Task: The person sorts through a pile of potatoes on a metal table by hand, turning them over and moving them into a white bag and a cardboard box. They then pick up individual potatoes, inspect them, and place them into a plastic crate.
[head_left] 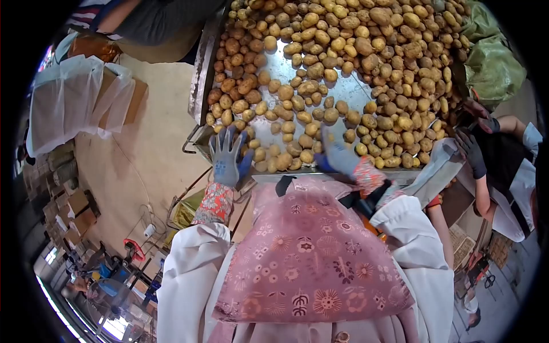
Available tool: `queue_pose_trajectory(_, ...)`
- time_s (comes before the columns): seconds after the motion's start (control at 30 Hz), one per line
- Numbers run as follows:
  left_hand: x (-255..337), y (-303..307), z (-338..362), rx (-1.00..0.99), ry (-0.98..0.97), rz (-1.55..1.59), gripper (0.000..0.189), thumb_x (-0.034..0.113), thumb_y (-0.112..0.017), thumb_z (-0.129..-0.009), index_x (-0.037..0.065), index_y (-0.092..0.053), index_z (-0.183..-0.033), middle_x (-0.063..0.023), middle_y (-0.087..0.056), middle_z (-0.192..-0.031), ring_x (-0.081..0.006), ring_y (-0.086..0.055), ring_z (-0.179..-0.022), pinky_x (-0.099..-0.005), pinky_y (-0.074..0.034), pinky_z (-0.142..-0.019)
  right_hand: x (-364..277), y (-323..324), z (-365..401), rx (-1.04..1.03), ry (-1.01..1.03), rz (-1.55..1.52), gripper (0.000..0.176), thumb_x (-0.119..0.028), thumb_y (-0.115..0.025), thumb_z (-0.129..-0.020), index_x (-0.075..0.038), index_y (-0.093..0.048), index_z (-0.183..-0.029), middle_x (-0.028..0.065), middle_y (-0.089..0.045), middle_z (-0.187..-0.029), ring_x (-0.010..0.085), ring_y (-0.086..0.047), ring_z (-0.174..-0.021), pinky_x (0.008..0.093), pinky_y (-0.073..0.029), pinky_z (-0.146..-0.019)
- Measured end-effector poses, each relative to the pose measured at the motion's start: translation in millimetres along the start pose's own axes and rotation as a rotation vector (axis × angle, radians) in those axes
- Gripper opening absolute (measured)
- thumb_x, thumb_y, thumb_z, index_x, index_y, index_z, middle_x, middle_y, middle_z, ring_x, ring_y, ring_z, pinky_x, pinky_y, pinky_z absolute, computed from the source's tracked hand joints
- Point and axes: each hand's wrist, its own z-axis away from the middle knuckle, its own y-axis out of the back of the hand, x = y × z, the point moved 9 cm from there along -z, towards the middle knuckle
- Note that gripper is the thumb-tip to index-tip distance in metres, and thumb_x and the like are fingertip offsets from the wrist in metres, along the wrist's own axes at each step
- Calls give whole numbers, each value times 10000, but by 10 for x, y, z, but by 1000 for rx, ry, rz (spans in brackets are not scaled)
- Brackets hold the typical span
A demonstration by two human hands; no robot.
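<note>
Many loose potatoes [400, 51] cover a metal table [357, 97] in front of me. My left hand [226, 160], in a grey-blue glove, rests at the table's near left corner. Its fingers are spread, with the tips against or close to the nearest potatoes. My right hand [341, 159], gloved alike and slightly smeared by motion, reaches over the near edge. Its fingers point forward and stand apart from the thumb, beside several potatoes [289, 154] lying between my hands. I see nothing held in either hand.
To the right, a co-worker's gloved hands [473, 154] are near the potatoes, beside a green sack [494, 71]. Another person [163, 26] stands at the far left. A cardboard box [123, 94] draped in white plastic is on the left. A metal rim [200, 74] borders the table.
</note>
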Motion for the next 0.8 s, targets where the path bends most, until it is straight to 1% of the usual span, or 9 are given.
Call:
queue_pose_trajectory(0.1,-83,359,-726,228,-26,91,556,277,-686,-867,136,-548,-1388,-219,-468,-1438,-399,-455,-1316,-510,-333,-1111,-578,-397,-361,-161,134,37,695,-221,-491,-930,-45,-216,-1544,252,-678,-1085,423,-672,-926,494,-510,-842)
queue_pose_trajectory(0.17,-382,192,-1318,284,123,342,589,382,-630,-906,122,-519,-1422,-291,-395,-1488,-464,-371,-1376,-527,-308,-1136,-998,-164,-470,331,675,-151,617,-187,-504,-929,-53,-332,-1506,226,-688,-1080,384,-677,-931,447,-521,-819)
queue_pose_trajectory(0.23,-464,35,-1725,266,249,408,600,417,-620,-920,150,-496,-1443,-318,-346,-1508,-498,-404,-1341,-532,-357,-1107,-1146,337,-603,-198,361,-400,525,-207,-559,-918,-96,-482,-1424,203,-693,-1101,328,-681,-944,392,-526,-822)
queue_pose_trajectory(0.27,-826,-867,-1827,98,320,713,629,484,-619,-903,231,-477,-1461,-309,-348,-1512,-508,-447,-1305,-534,-389,-1085,-1043,794,-607,-13,239,-461,458,-163,-583,-901,-137,-564,-1358,193,-691,-1106,288,-677,-952,370,-522,-838)
queue_pose_trajectory(0.37,176,-459,-1467,-62,105,0,608,561,-590,-877,308,-523,-1426,-179,-415,-1517,-543,-387,-1328,-695,-267,-1084,-286,1544,-563,459,220,-123,537,-85,-573,-883,-195,-518,-1405,229,-659,-1094,365,-673,-962,431,-533,-838)
queue_pose_trajectory(0.47,382,-345,-870,5,-84,102,467,391,-608,-919,179,-611,-1335,-140,-495,-1452,-510,-399,-1319,-686,-219,-1107,282,1392,-107,295,-112,333,773,-143,-652,-805,-277,-360,-1507,195,-542,-1292,387,-652,-992,472,-539,-804)
queue_pose_trajectory(0.57,369,-120,-452,5,-82,57,432,368,-647,-896,147,-654,-1267,-161,-563,-1354,-411,-493,-1264,-625,-224,-1133,121,926,83,416,49,101,773,-98,-639,-786,-274,-389,-1496,218,-428,-1422,415,-606,-1072,477,-522,-872)
queue_pose_trajectory(0.63,210,-14,-420,6,5,63,355,337,-641,-896,123,-687,-1176,-170,-591,-1309,-386,-539,-1214,-615,-233,-1134,-156,539,-56,58,97,14,564,-111,-570,-851,-215,-512,-1402,213,-631,-1155,373,-647,-999,431,-517,-880)
queue_pose_trajectory(0.8,-136,296,-945,274,-42,-8,284,244,-624,-900,48,-674,-1100,-228,-607,-1258,-410,-554,-1181,-559,-342,-1077,157,2316,-529,695,25,-487,472,-202,-555,-904,-178,-536,-1375,200,-669,-1087,359,-688,-895,449,-550,-792)
